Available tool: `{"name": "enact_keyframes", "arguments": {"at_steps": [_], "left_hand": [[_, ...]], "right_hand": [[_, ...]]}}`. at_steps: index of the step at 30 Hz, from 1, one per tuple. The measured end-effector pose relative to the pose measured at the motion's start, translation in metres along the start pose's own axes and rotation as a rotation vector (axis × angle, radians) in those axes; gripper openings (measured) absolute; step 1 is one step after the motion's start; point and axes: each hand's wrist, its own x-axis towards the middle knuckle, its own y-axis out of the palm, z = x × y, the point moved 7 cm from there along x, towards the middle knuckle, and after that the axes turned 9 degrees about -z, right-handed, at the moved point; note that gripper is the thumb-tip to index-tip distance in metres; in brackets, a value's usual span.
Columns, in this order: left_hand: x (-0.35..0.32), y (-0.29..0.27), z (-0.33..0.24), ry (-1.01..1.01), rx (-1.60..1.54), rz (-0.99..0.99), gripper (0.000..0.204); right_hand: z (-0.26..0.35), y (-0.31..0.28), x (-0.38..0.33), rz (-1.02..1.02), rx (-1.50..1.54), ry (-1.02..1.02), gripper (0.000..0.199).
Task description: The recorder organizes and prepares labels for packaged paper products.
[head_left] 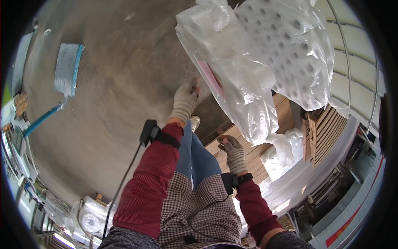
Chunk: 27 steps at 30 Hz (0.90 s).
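Observation:
My left hand (185, 99), in a pale knitted glove, hangs above the floor just left of a large clear plastic bag (244, 79). Its fingers are loosely bent, with a gap by the thumb and nothing visible between them. My right hand (233, 154), gloved alike, is over wooden boards (257, 155) below that bag; its fingers curl loosely and look bare of any object. Pink sheet material (210, 78) shows at the bag's left side. Farther right, another plastic-wrapped stack (286, 45) shows rows of round dark holes.
A wide flat mop (68, 69) with a blue handle lies at the left on the grey floor (112, 120). Slatted wooden pallets (327, 133) and a white plastic-wrapped bundle (282, 159) are at the right. Curved metal bars (346, 54) stand along the far right.

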Motion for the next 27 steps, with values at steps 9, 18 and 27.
{"name": "enact_keyframes", "arguments": {"at_steps": [9, 18, 27], "left_hand": [[0.068, -0.021, -0.086, 0.216, 0.239, -0.119, 0.041], [0.111, -0.003, -0.083, 0.461, 0.358, 0.081, 0.014], [0.087, -0.028, -0.106, 0.915, 0.624, 0.206, 0.011]], "right_hand": [[-0.008, 0.023, 0.013, -0.031, 0.138, -0.103, 0.024], [-0.013, 0.015, 0.050, -0.205, 0.219, -0.126, 0.028], [0.011, 0.043, 0.083, -0.525, 0.271, -0.349, 0.033]]}}
